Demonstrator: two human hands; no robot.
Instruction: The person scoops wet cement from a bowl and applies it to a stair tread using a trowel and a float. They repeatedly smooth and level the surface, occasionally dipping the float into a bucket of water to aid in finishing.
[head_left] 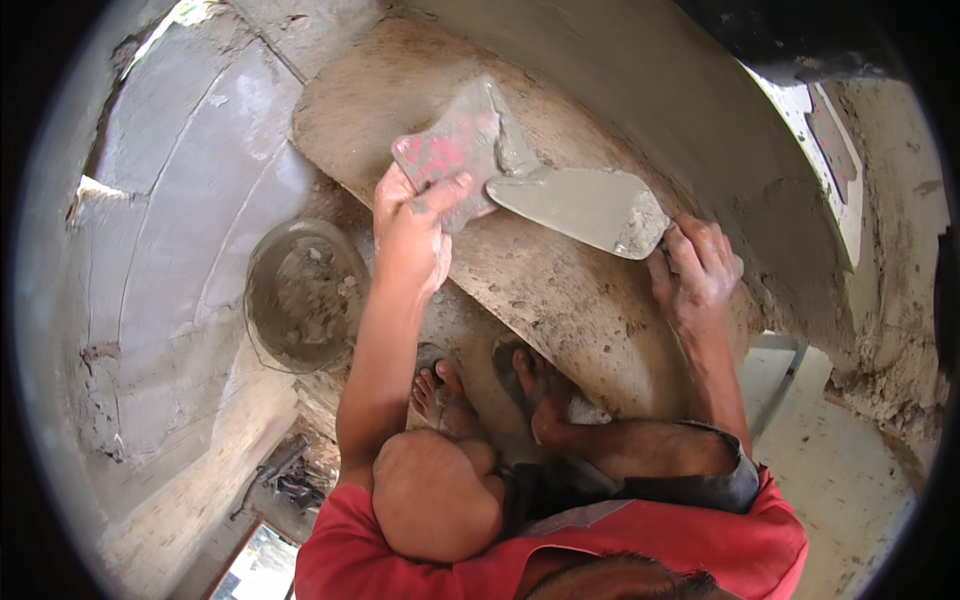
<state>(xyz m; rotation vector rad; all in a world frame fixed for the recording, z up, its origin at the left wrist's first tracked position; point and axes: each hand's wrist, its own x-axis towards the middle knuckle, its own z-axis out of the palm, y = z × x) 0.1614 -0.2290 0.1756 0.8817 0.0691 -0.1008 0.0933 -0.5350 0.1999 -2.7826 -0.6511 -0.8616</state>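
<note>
My left hand (408, 228) grips a flat, thin piece (450, 165), grey with pink patches and smeared with mortar; its exact kind is unclear. The thumb lies across its face, with the other fingers mostly behind it. A ridge of wet mortar (513, 145) clings to the piece's right edge. In my right hand (697, 262) is a trowel (575, 208), its handle hidden by the curled fingers. The grey-coated blade points left, and its tip meets the lower end of that ridge. A lump of mortar sits at the blade's heel.
Below both hands lies a long, mud-stained board (540, 290), slanting down to the right. A bucket (258, 290) holding mortar stands left of my left forearm. Smooth grey plaster covers the curved wall (640, 95) beyond and the left wall (215, 190). My feet (440, 395) are below the board.
</note>
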